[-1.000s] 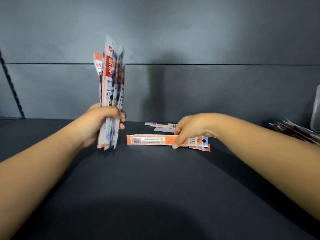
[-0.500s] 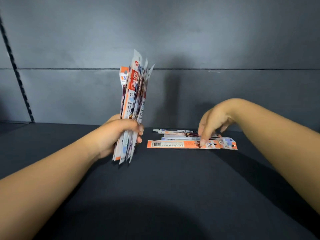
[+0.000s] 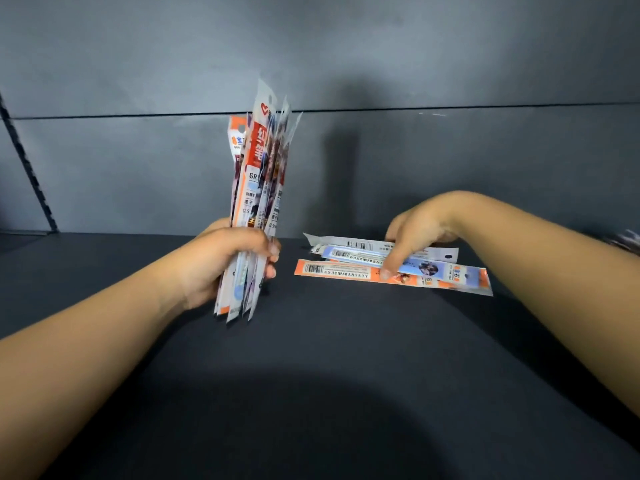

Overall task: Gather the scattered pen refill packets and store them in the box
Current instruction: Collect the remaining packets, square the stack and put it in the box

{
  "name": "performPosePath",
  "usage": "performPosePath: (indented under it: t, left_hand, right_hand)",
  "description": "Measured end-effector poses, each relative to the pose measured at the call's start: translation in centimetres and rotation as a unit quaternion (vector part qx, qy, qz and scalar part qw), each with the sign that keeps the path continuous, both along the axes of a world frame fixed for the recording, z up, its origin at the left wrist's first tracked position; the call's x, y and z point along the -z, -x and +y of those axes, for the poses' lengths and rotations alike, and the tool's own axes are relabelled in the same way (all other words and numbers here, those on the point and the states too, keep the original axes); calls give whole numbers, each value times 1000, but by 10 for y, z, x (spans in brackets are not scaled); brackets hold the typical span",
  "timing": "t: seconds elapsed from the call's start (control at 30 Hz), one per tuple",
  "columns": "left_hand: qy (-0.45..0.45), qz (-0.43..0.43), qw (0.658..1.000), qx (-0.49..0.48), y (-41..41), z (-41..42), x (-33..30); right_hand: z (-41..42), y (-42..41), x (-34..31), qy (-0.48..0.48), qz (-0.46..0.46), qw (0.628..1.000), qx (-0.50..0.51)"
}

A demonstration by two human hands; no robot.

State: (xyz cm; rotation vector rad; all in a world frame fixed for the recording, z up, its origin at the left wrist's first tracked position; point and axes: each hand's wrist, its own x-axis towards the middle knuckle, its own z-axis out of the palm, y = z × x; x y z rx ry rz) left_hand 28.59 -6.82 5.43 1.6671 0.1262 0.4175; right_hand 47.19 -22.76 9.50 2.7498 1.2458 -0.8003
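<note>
My left hand is shut around an upright bundle of several pen refill packets, their lower ends just above the dark table. To its right a small pile of flat packets lies on the table: an orange one in front, a blue one on it, a white one behind. My right hand reaches down onto this pile, fingertips pressing on the blue and orange packets, fingers curled but not closed around any. No box is in view.
The dark table runs back to a grey wall. More packets show blurred at the far right edge. A dark notched rail runs down the wall at the left.
My right hand has dragged the lying packets together into an overlapping pile and now presses on the blue one. The bundle in my left hand stays upright and has come nearer the pile.
</note>
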Motion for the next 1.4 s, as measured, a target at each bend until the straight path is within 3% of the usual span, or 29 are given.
performPosePath:
  t: [0.2, 0.33, 0.4, 0.5, 0.57, 0.63, 0.77, 1.0, 1.17, 1.23, 1.4]
  left_hand:
    - [6, 1, 1000, -7, 2, -2, -2]
    - [21, -4, 1000, -11, 3, -2, -2]
    - [27, -9, 1000, -9, 3, -1, -2]
    - [26, -15, 999, -18, 2, 0, -3]
    - [24, -25, 999, -25, 2, -1, -4]
    - [24, -39, 999, -28, 3, -1, -5]
    - [30, -48, 998, -40, 4, -1, -6]
    - [28, -53, 998, -31, 1, -5, -4]
    - [84, -93, 991, -42, 1, -4, -7]
    - [119, -107, 985, -57, 1, -3, -11]
    - [142, -149, 977, -51, 1, -4, -17]
  right_hand:
    - [3, 11, -2, 8, -46, 999, -24]
    - [-2, 8, -3, -131, 121, 984, 14]
    - [-6, 5, -9, -270, 199, 941, 39]
    - [-7, 4, -20, -500, 268, 821, 68]
    - [-3, 7, -22, -583, 285, 758, 61]
    - [2, 7, -18, -615, 276, 736, 52]
    - [8, 6, 7, -614, 236, 747, 92]
    - [15, 20, 44, -541, 276, 786, 118]
    - [12, 27, 23, -587, 335, 719, 160]
    - [10, 39, 12, -583, 360, 714, 143]
    - [13, 83, 3, -505, 388, 767, 78]
